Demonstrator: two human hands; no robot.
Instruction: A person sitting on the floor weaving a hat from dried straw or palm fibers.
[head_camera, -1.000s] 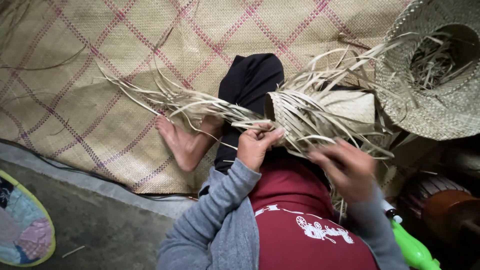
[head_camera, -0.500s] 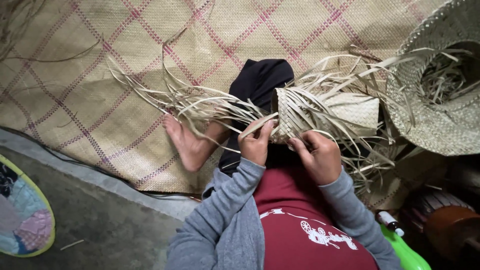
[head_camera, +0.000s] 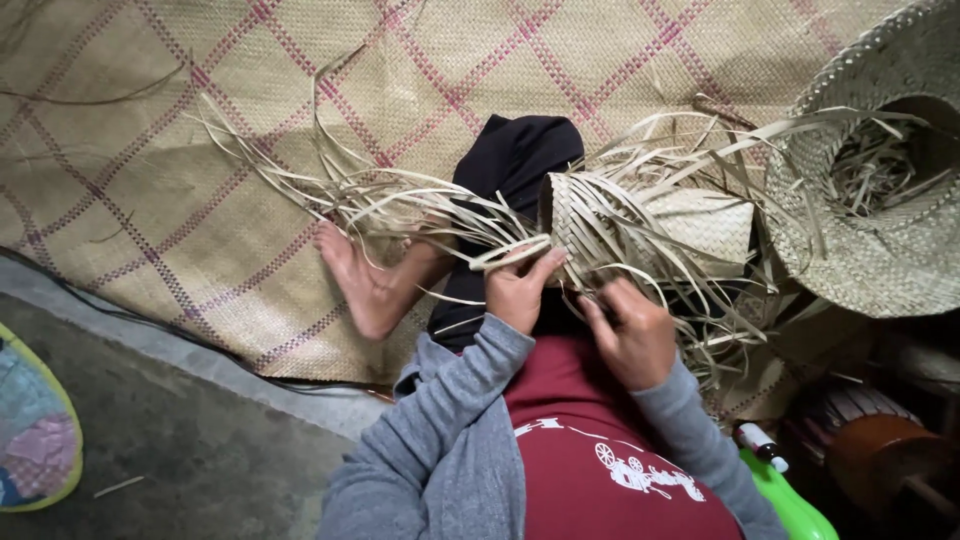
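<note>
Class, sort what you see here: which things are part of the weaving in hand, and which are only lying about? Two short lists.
In use:
- left hand, pinching a strip
- right hand, at the lower edge
- half-woven straw piece
- its loose strips

Lying about:
- finished straw hat
- checked floor mat
- green plastic thing
- brown round object
- colourful cloth item

A large woven floor mat (head_camera: 200, 150) — tan, crossed by a pink-and-purple lattice of lines — fills the upper left and centre of the frame. Below it, at lower left, lies grey concrete floor (head_camera: 180, 450), with a dark cable (head_camera: 150, 325) running along the mat's edge. The lower right corner sits in dim shadow — the light is soft and even elsewhere.
</note>
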